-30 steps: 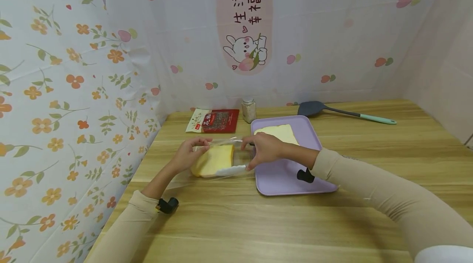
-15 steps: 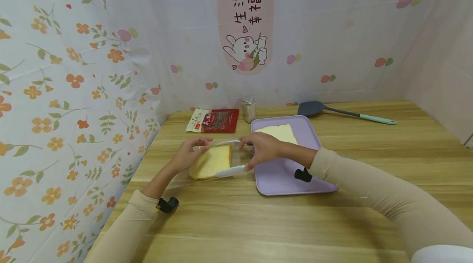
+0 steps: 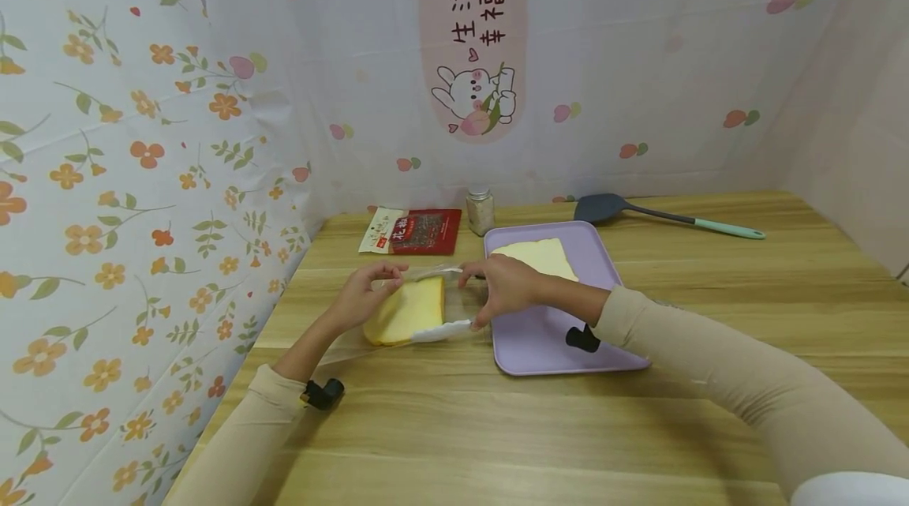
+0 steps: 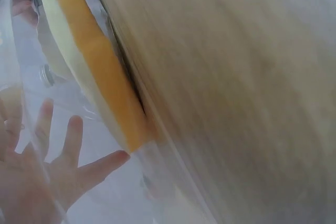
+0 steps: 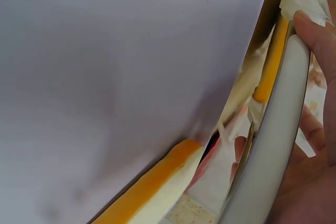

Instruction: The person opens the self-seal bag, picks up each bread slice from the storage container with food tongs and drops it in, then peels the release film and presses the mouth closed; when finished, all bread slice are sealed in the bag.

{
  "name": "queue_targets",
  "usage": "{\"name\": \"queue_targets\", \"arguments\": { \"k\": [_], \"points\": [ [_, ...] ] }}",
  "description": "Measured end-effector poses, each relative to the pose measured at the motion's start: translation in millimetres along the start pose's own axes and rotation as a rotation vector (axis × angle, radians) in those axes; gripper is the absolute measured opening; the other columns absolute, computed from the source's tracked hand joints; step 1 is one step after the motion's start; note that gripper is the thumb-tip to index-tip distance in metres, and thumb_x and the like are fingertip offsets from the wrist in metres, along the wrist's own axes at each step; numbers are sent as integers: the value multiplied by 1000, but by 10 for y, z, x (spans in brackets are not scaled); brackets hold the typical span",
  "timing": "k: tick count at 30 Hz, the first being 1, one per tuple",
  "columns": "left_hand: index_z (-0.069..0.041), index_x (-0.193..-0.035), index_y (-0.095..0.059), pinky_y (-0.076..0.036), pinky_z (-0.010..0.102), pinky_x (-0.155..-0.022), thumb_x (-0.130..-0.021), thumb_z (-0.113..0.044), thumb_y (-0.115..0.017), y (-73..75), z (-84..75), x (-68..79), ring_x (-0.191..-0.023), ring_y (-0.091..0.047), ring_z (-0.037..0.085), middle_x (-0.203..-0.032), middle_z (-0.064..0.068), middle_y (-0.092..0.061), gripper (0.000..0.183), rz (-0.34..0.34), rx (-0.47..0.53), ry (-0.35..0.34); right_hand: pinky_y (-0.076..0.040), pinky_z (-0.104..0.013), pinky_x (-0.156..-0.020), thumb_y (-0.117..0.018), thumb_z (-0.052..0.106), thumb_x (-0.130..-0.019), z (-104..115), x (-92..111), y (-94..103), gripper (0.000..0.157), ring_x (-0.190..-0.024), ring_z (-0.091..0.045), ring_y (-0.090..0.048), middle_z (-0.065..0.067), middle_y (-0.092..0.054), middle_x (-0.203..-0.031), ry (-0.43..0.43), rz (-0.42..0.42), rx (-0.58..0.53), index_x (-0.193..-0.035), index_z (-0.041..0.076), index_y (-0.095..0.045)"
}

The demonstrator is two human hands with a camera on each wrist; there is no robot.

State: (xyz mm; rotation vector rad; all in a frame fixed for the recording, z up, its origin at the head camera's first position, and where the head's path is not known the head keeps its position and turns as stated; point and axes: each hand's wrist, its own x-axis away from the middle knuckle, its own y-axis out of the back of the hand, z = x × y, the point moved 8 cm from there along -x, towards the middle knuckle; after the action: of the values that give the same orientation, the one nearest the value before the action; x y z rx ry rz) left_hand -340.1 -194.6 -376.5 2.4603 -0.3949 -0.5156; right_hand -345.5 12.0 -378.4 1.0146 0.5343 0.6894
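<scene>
Just to the left of the lavender tray, a clear bag with yellow-crusted bread inside is held above the wooden surface, its mouth turned toward the tray's left rim. The mouth is gripped by the right hand, which is placed partly over that rim; its thumb and fingers are curled at the film, with a wide gap between them. The far end of the bag, the end away from the tray, is met by the left hand, whose fingers are spread apart and seen through the film in the left wrist view. On the tray's upper left part a pale bread slice is laid flat. Behind the tray's left corner a lidded jar is placed upright, with a red packet farther left; behind the tray's right corner a spatula is laid.
</scene>
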Motion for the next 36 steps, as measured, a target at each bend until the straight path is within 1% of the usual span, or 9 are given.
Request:
{"name": "queue_targets", "arguments": {
  "k": [2, 6, 11, 14, 18, 24, 28, 33, 36],
  "points": [
    [-3, -93, -62, -46, 56, -98, -99, -10, -60, -1, 5, -3, -123, -56, 41, -129, 19, -63, 10, 1, -10, 1, -38, -28, -62, -92, 44, -62, 9, 9, 8, 64, -62, -9, -35, -10, -60, -138, 3, -5, 7, -115, 18, -67],
    [-4, -93, -62, -46, 56, -98, -99, -11, -60, -2, 38, -6, -123, -56, 39, -128, 18, -64, 9, -2, -20, 8, -44, -32, -73, -92, 46, -62, 27, 37, 31, 67, -71, -12, -46, -11, -62, -134, 2, -27, 39, -117, 17, -67],
    [-3, -93, -61, -47, 55, -95, -99, -11, -61, -5, 50, -11, -121, -58, 39, -128, 18, -65, 9, -7, -24, -1, -46, -41, -89, -92, 43, -62, 45, 82, 48, 68, -91, -21, -57, -13, -54, -144, 12, -35, 81, -119, 17, -65],
    [-3, -93, -61, -48, 55, -94, -99, -10, -60, -5, 44, -8, -118, -59, 40, -127, 18, -65, 9, -6, -21, -2, -46, -43, -91, -93, 42, -62, 38, 102, 45, 70, -101, -26, -59, -14, -52, -145, 15, -27, 91, -121, 17, -64],
    [-2, -93, -61, -47, 56, -96, -99, -9, -60, -4, 38, -1, -121, -57, 39, -128, 19, -64, 9, -7, -16, 8, -45, -45, -94, -93, 42, -62, 21, 132, 41, 73, -109, -32, -58, -16, -49, -147, 10, -12, 52, -122, 14, -63],
    [-3, -93, -61, -46, 55, -97, -99, -9, -61, -11, 28, 2, -123, -56, 38, -127, 19, -65, 9, -8, -14, 2, -44, -44, -93, -93, 43, -61, 17, 178, 52, 75, -103, -29, -58, -16, -49, -147, 12, -16, 36, -122, 11, -63],
    [-4, -93, -60, -45, 55, -98, -100, -12, -60, -12, 26, 6, -124, -55, 37, -128, 18, -64, 10, -4, -12, 7, -45, -44, -92, -93, 44, -61, 19, 209, 54, 76, -104, -29, -59, -16, -50, -147, 2, -22, 34, -122, 11, -63],
    [-2, -93, -61, -43, 57, -98, -99, -10, -60, -7, 2, 13, -126, -53, 40, -128, 20, -64, 11, -5, -11, -5, -45, -40, -85, -92, 46, -63, 10, 242, 39, 74, -96, -25, -57, -16, -49, -147, -2, -26, 31, -122, 10, -63],
    [-2, -93, -60, -46, 57, -97, -100, -10, -60, -10, -1, 15, -123, -55, 40, -128, 20, -64, 11, -1, -7, -6, -44, -37, -81, -91, 45, -65, 7, 270, 41, 71, -91, -22, -55, -15, -50, -146, -2, -29, 26, -121, 10, -64]
  ]
}}
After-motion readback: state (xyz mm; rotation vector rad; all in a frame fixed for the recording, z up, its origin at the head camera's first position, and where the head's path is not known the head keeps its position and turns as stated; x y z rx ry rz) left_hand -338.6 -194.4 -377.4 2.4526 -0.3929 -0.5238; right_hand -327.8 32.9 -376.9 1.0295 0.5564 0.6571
